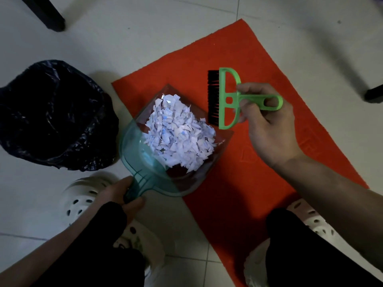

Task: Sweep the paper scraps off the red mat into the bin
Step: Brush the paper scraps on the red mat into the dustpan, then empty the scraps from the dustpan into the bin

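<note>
A red mat (259, 79) lies on the tiled floor. Over its left part is a clear teal dustpan (132, 146) holding a heap of white paper scraps (178, 135). My left hand (122, 195) grips the dustpan's handle at the lower left. My right hand (269, 125) holds a green hand brush (230, 98) by its handle, black bristles pointing left, just right of the scraps and above the mat. The bin (53, 114), lined with a black bag, stands on the floor to the left of the dustpan.
White perforated clogs (83, 195) and my dark-trousered legs (300, 251) fill the bottom of the view, one clog (315, 220) on the mat's lower edge. Dark furniture legs stand at top left (47, 15) and at the right edge (375, 96).
</note>
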### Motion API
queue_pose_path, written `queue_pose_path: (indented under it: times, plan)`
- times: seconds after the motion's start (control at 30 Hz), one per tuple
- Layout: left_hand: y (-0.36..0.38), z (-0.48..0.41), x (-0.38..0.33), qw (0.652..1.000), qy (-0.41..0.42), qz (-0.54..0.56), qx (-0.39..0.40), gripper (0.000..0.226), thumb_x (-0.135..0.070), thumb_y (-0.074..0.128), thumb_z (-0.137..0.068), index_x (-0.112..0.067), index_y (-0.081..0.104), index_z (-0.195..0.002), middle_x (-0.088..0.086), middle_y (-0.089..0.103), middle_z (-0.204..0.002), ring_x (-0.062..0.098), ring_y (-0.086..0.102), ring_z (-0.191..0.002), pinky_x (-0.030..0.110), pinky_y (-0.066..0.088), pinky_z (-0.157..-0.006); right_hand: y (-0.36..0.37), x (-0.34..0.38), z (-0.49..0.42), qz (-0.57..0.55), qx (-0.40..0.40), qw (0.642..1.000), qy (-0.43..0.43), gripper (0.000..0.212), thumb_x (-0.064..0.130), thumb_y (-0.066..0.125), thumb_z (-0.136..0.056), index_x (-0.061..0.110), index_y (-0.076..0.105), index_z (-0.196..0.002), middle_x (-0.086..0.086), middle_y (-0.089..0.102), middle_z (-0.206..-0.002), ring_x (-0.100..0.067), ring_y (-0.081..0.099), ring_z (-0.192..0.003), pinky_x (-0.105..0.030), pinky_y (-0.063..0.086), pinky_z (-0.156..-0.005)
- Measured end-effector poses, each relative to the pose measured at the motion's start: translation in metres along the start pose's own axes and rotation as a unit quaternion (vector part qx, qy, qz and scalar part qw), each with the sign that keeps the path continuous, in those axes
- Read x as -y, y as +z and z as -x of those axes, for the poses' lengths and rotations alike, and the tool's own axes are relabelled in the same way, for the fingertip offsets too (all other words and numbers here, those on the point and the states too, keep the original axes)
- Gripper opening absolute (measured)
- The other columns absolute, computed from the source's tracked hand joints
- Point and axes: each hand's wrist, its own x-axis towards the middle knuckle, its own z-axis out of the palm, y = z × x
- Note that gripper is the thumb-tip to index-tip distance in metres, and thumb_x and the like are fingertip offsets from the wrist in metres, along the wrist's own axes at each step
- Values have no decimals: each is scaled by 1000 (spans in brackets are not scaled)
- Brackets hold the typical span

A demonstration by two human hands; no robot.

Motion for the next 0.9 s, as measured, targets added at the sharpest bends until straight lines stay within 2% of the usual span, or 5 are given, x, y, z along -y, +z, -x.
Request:
queue_pose_path:
  times: [0.13,0.27,0.43,0.7,0.9]
  plan:
    - [-20,6,-11,998,49,36,13,32,-17,73,-79,-31,47,-65,-9,56,-55,3,51,-44,15,35,-43,8,23,-4,-20,26,999,-18,20,3,52,-95,10,66,-108,-19,64,-77,-43,59,-73,-52,48,-68]
    - [-43,17,-22,991,85,93,32,19,-21,67,-85,-27,52,-75,1,54,-58,3,45,-42,18,34,-40,18,51,-11,-32,49,997,-50,19,5,53,-96,8,66,-109,-5,62,-74,-36,60,-73,-46,51,-68]
    - [-81,29,-21,989,99,109,13,6,-19,64,-85,-19,63,-92,8,61,-65,2,47,-43,19,39,-42,37,90,-23,-79,76,990,-87,18,0,53,-95,4,65,-107,4,63,-70,-11,63,-66,-21,51,-66]
    - [-136,55,-2,975,56,208,-53,15,-11,65,-85,-25,65,-84,4,53,-46,3,39,-31,10,28,-36,101,141,-31,-148,88,980,-103,17,1,53,-91,7,68,-98,-8,64,-64,-19,62,-56,-20,49,-55]
    - [-159,64,28,960,-42,251,-116,19,-12,65,-86,-15,53,-71,5,48,-41,15,35,-27,13,30,-36,161,151,-29,-200,100,972,-77,16,3,54,-90,8,68,-98,5,70,-75,-15,63,-57,-25,52,-57]
